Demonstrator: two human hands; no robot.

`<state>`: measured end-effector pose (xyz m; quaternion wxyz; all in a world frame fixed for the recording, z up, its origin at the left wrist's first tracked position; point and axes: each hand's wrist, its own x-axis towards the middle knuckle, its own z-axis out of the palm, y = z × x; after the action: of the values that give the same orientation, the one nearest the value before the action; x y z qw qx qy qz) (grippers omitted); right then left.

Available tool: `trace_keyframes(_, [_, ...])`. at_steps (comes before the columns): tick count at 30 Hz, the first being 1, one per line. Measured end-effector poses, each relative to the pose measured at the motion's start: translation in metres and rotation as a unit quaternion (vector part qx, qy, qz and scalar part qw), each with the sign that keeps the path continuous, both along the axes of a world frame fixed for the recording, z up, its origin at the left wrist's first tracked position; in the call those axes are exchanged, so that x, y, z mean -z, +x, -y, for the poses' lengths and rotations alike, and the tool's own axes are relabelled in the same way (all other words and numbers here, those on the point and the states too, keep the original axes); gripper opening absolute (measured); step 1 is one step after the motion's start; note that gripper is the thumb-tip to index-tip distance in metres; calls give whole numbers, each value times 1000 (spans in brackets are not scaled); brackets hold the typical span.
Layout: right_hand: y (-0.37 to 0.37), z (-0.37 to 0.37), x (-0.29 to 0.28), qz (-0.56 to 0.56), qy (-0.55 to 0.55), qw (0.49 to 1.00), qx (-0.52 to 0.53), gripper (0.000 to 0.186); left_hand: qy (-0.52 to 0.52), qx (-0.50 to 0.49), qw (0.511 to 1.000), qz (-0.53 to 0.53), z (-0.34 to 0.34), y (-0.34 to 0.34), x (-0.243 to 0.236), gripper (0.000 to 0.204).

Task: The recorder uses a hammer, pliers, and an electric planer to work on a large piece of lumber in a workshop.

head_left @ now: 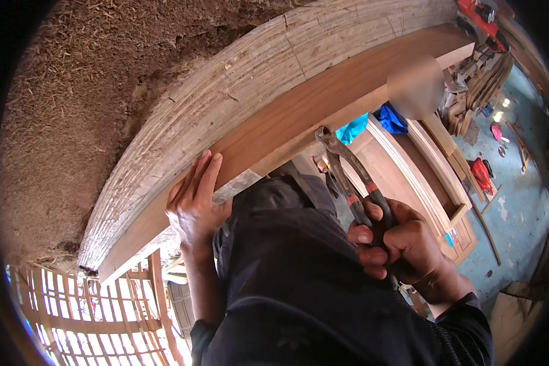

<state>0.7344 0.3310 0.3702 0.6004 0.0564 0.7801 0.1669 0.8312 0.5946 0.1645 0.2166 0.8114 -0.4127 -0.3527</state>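
Note:
A long reddish-brown wooden board [299, 113] lies along the near edge of a thick, weathered wooden slab or beam [226, 91]. My left hand [196, 207] rests on the left part of the board, fingers stretched over its top and the thumb by its near edge. In my right hand [402, 241] I hold pincers [341, 168] with a dark metal head and red-and-black handles. The fingers wrap round the handles. The head of the pincers points up toward the board's near edge, apparently just short of it. A greyish patch [238, 185] shows on the board's near face.
Sawdust and shavings [85, 122] cover the surface beyond the slab. A red power tool [485, 24] sits at the far right end. Below right are a panelled wooden piece [396, 171], blue cloth or plastic [391, 119], a red bag [482, 175] and wood scraps on the bluish floor [512, 201].

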Motion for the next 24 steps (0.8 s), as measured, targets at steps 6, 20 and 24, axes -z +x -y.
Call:
trace_keyframes(6, [-7, 0, 0, 14, -1, 1000, -11, 66, 16, 0, 1000, -6, 4, 2, -4, 67])
trace_keyframes(20, [-17, -1, 0, 51, -11, 999, -8, 75, 31, 9, 999, -34, 4, 6, -7, 77])
trace_keyframes(24, [-20, -1, 2, 65, -3, 998, -18, 77, 36, 5, 999, -36, 3, 5, -6, 79])
